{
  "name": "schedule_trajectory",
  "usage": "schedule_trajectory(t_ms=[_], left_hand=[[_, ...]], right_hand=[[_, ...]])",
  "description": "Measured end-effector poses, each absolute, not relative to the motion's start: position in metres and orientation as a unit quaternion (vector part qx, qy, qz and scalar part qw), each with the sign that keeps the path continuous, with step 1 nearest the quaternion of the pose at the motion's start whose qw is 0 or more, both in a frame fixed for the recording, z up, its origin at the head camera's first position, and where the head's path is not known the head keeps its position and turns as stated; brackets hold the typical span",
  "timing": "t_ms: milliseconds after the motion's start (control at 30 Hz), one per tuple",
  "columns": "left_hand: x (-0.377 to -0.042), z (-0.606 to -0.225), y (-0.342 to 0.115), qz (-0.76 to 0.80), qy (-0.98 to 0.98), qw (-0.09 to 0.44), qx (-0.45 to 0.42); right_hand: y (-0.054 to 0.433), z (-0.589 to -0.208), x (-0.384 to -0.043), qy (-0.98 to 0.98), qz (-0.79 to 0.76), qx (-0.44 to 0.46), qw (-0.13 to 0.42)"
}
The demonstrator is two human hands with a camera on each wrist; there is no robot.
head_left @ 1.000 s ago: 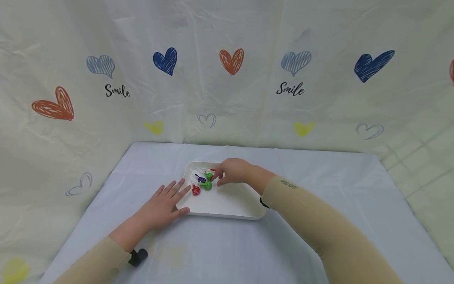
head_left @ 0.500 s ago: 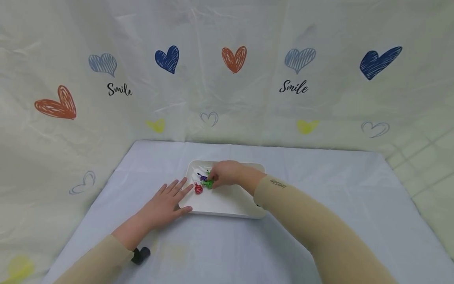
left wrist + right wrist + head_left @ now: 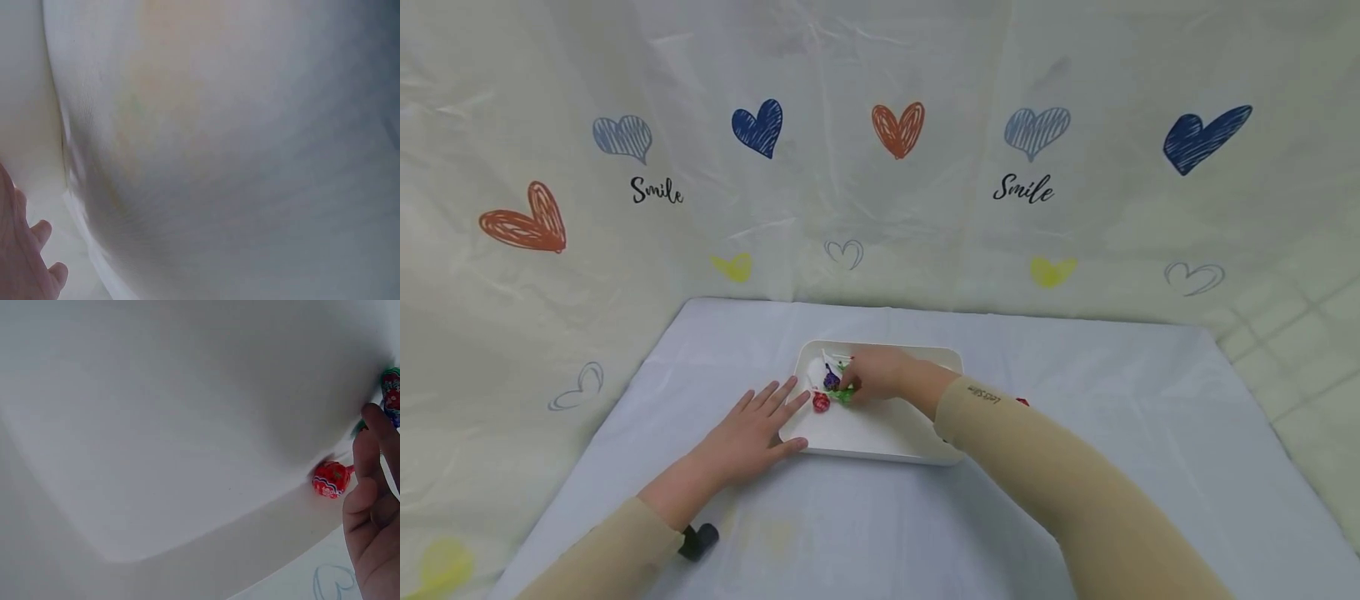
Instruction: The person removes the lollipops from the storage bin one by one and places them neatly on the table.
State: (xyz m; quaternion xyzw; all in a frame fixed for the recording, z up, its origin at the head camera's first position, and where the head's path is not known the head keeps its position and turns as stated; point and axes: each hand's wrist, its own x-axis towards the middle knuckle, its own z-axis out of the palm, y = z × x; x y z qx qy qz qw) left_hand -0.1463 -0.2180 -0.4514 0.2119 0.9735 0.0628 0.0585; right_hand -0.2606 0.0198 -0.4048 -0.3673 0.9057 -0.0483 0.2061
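Note:
My left hand (image 3: 733, 437) lies with spread fingers over the left edge of a white tray (image 3: 880, 433), thumb at its front rim. Several wrapped lollipops are gathered in the tray's left part. A red lollipop (image 3: 822, 402) sits nearest the left fingers, with a purple lollipop (image 3: 831, 381) behind it, its stick pointing back. Over the group, my right hand (image 3: 880, 372) reaches in with bent fingers, fingertips right at a green lollipop (image 3: 842, 397); I cannot tell whether they pinch it. The right wrist view shows the fingers beside a red lollipop (image 3: 331, 479).
A small red object (image 3: 1022, 402) peeks out behind the right sleeve (image 3: 1000, 417), right of the tray. White cloth (image 3: 850, 525) covers the table. A backdrop (image 3: 955, 208) printed with hearts hangs behind it. Something black (image 3: 698, 542) is at the left wrist.
My right hand has moved left into the lollipops, covering part of the green ones. The purple lollipop has turned, its stick now pointing back. The left hand has kept its place on the tray.

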Motion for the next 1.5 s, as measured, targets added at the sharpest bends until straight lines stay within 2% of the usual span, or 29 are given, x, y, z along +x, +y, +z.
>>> schedule_trajectory(t_ms=[300, 800, 1167, 1500], left_hand=[[-0.146, -0.450, -0.217, 0.064, 0.974, 0.065, 0.207], [-0.145, -0.450, -0.216, 0.064, 0.975, 0.066, 0.205], [-0.145, -0.450, -0.214, 0.064, 0.976, 0.071, 0.196], [-0.144, -0.448, -0.213, 0.068, 0.976, 0.072, 0.194]], right_hand=[[0.034, -0.401, -0.261, 0.897, -0.063, -0.376, 0.223], [0.068, -0.397, -0.261, 0.902, -0.063, -0.328, 0.272], [0.080, -0.393, -0.260, 0.899, -0.078, -0.338, 0.266], [0.091, -0.389, -0.263, 0.903, -0.122, -0.301, 0.282]])
